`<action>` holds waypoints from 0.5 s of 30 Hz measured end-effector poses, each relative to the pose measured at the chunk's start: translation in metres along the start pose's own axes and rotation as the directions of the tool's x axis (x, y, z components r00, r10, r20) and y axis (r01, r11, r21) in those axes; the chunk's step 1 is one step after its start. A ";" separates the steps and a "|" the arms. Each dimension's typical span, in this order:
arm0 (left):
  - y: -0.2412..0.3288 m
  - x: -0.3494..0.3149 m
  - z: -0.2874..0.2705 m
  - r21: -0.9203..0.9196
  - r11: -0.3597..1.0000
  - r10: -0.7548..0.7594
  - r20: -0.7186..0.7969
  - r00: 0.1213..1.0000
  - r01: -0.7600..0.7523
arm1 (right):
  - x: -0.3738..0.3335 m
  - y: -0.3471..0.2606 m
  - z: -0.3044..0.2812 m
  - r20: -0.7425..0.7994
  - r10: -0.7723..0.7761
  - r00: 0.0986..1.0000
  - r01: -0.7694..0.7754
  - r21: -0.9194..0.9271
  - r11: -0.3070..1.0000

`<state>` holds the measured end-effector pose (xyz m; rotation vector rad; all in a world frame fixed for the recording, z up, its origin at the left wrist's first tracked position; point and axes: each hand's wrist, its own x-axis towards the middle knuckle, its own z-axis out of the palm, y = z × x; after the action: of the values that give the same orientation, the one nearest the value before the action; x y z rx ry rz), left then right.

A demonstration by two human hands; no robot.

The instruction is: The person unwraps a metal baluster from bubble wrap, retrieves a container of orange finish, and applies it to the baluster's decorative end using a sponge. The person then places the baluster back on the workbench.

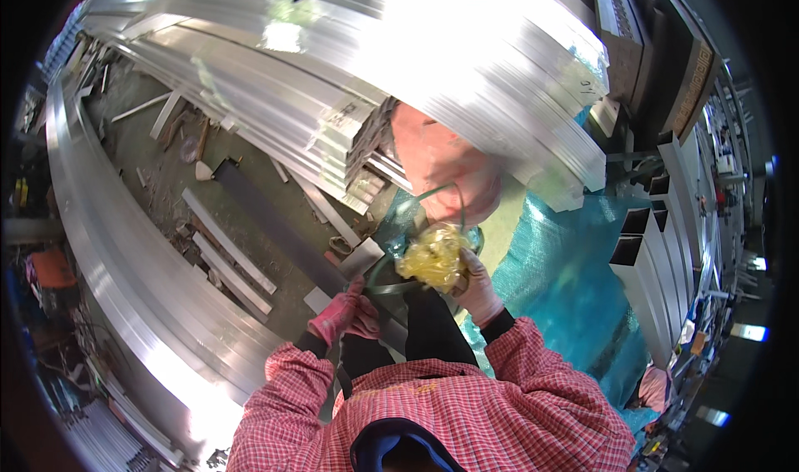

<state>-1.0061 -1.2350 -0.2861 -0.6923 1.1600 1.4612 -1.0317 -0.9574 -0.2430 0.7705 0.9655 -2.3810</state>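
A big stack of long aluminium profiles (466, 64) is filling the upper part of the view, its cut ends facing down toward the person. A second long run of aluminium sections (125, 280) is curving along the left side, and between the two the concrete floor (166, 172) is carrying loose offcuts (229, 264) and scrap pieces. To the right, a teal woven sheet (566, 280) is lying spread under the stack, with several square hollow tubes (653, 289) standing on it at its right edge. The person's red checked sleeves (466, 414) are coming up from the lower edge.

The left hand (345, 315), in a pink glove, is sitting low beside the dark trouser leg, its fingers curled closed around the end of a thin green strap (391, 287) that is looping across to the other hand. The right hand (476, 287), in a lighter glove, is gripping a crumpled wad of yellow plastic film (433, 257) from its right side, fingers closed on it. The wad is sitting just below the cut ends of the big stack, at the near edge of the teal sheet, touching the green strap, which is also arcing up above it. How tightly either hand is pressing cannot be told.
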 end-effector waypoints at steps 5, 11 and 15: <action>0.155 0.057 0.030 0.954 0.244 0.613 -0.013 0.790 -0.174 | -0.022 -0.029 -0.087 -0.381 0.004 0.924 0.019 0.056 0.998; 0.279 0.220 0.077 0.959 0.018 0.943 0.077 0.324 -0.281 | -0.048 -0.030 -0.141 -0.330 -0.067 0.941 0.057 -0.039 0.998; 0.292 0.230 0.127 0.984 -0.098 0.790 0.168 0.590 -0.149 | -0.063 -0.037 -0.146 -0.294 -0.001 0.956 0.006 0.014 1.000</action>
<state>-1.3180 -1.0087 -0.3632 0.5550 2.6818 0.5778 -0.9597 -0.8136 -0.2717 1.1545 1.0650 -2.3192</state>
